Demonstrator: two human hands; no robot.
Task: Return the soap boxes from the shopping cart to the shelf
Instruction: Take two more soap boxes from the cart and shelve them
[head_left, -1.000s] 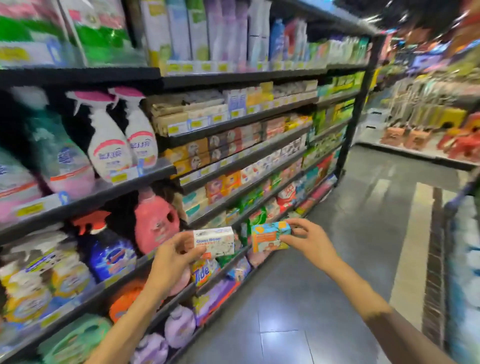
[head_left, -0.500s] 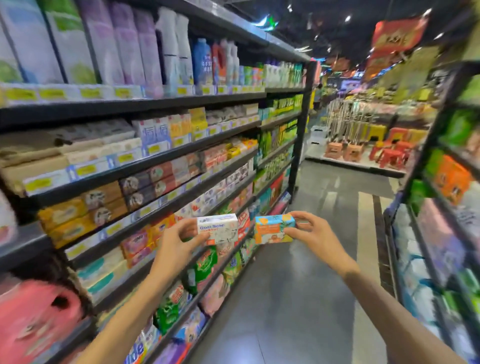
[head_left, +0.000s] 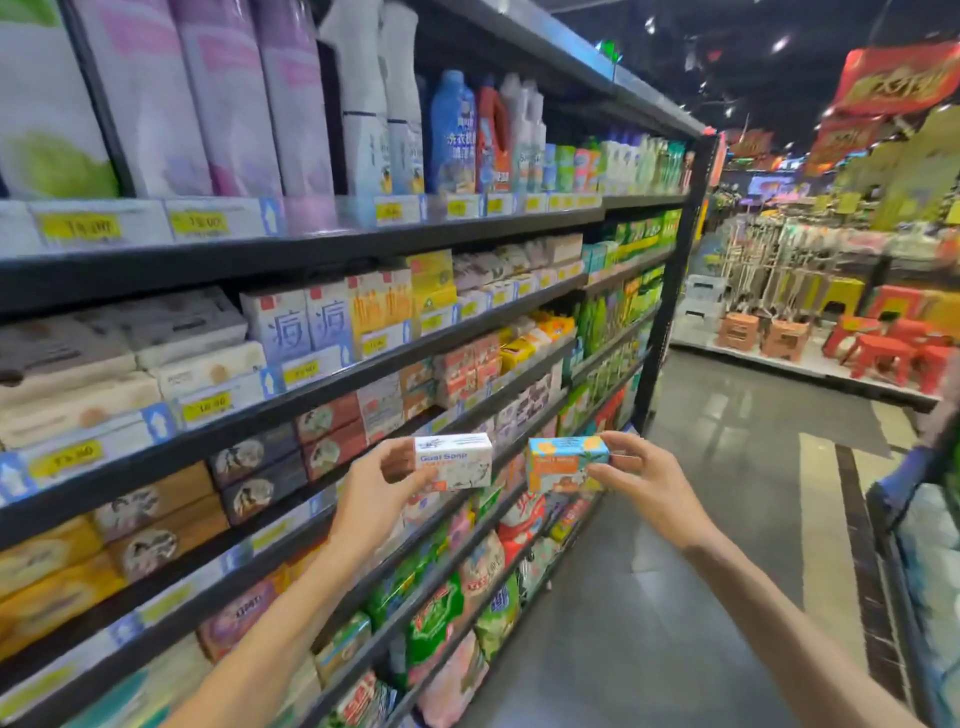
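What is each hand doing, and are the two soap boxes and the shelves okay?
Left hand: raised, gripping one end of the white box.
Right hand: raised, gripping one end of the blue box.
White cardboard "Goat Soap" box: closed, held level in the air, not on a shelf.
Blue and orange cardboard soap box: closed, held level beside the white one, a gap between them.
Black metal store shelves: packed with boxes and bottles.
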